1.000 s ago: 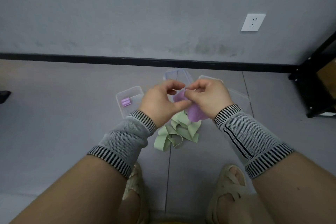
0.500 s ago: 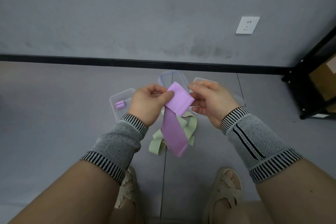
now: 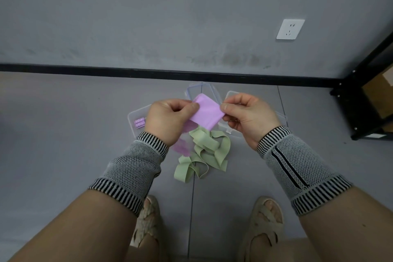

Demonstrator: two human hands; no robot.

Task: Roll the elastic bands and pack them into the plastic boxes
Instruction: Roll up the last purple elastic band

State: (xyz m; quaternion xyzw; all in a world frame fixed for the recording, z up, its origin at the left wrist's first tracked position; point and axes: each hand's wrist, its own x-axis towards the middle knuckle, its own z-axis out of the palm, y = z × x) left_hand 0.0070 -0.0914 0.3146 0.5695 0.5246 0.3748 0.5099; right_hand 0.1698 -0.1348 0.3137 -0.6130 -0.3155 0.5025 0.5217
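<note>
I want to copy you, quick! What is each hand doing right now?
Left hand: pinches the left edge of the purple elastic band.
Right hand: pinches the same band's right edge.

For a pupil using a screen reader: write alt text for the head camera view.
Two hands, left hand and right hand, pinch opposite edges of a flat purple elastic band above a grey floor. Below lie tangled green elastic bands and clear plastic boxes, one holding small rolled purple bands.
</note>
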